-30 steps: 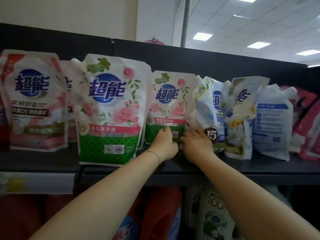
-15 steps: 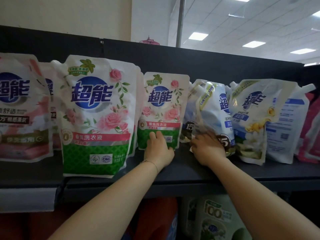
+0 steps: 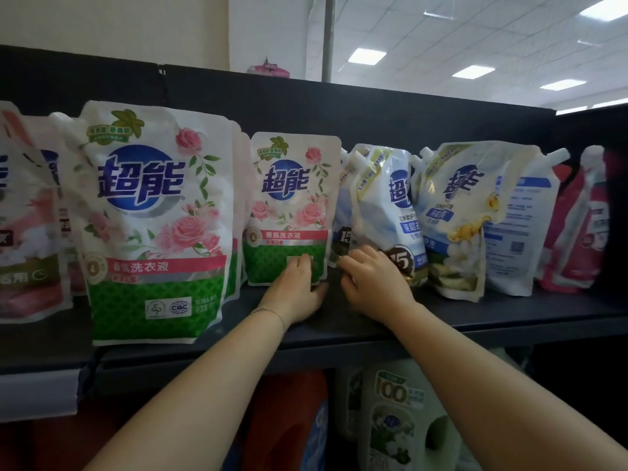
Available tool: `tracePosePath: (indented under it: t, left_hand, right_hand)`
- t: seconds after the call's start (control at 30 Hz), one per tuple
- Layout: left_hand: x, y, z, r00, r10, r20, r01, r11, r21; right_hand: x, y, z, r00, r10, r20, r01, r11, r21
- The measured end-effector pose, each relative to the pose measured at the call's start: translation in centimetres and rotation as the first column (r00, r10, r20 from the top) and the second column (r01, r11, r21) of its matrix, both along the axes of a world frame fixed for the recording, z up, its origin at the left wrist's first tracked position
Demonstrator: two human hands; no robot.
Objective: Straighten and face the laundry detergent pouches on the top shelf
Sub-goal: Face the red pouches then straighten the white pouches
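My left hand [image 3: 295, 286] presses flat on the upright small rose pouch [image 3: 292, 209], while my right hand [image 3: 372, 279], just beside it, grips the base of the blue pouch [image 3: 384, 205], which stands turned rightward on the top shelf [image 3: 492, 314].

There is one view only, from a wide-angle camera worn on the person's head. It faces the top shelf [image 3: 509, 312] straight on and close, at about arm's reach, with both forearms running in from the lower edge. The lens sits at about the shelf board's height: the board's top shows only as a narrow band, the ceiling lights [image 3: 367, 56] fill the upper right, and the bottles [image 3: 394, 413] on the shelf below show at the bottom edge. The pouch row [image 3: 292, 212] spans the frame's width, and the shelf back's top edge slopes down toward the right.
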State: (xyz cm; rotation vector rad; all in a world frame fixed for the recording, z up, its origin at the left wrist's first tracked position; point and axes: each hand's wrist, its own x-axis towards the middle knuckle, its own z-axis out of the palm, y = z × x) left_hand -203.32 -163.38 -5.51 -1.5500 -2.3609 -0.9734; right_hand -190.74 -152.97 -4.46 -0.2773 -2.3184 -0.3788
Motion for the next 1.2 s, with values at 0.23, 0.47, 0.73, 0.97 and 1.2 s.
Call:
tracePosePath:
  t: [0.23, 0.47, 0.73, 0.97, 1.2]
  left_hand:
    - [1.8, 2.3, 1.7, 0.973, -0.056, 0.222, 0.069, 0.996, -0.052]
    - [5.2, 9.7, 2.3, 0.838, -0.15, 0.525, 0.137, 0.989, 0.063]
    - [4.0, 11.4, 3.2, 0.841, -0.174, 0.512, -0.014, 0.939, 0.343]
    - [0.8, 9.9, 5.0, 0.807, -0.278, 0.521, 0.172, 0.954, 0.244]
    - [1.0, 10.2, 5.7, 0.842, -0.229, 0.488, 0.126, 0.964, 0.235]
  right_hand:
    - [4.5, 1.7, 0.1, 0.961, -0.126, -0.246, 0.12, 0.992, -0.038]
    - [6.7, 5.8, 0.8, 0.967, -0.166, -0.191, 0.129, 0.972, -0.194]
    - [7.4, 8.2, 1.2, 0.992, -0.023, -0.122, 0.013, 0.997, -0.079]
    - [6.4, 9.0, 0.5, 0.996, 0.052, 0.07, -0.061, 0.989, 0.135]
    - [3.9, 8.5, 1.2, 0.995, 0.033, 0.09, -0.05, 0.979, 0.198]
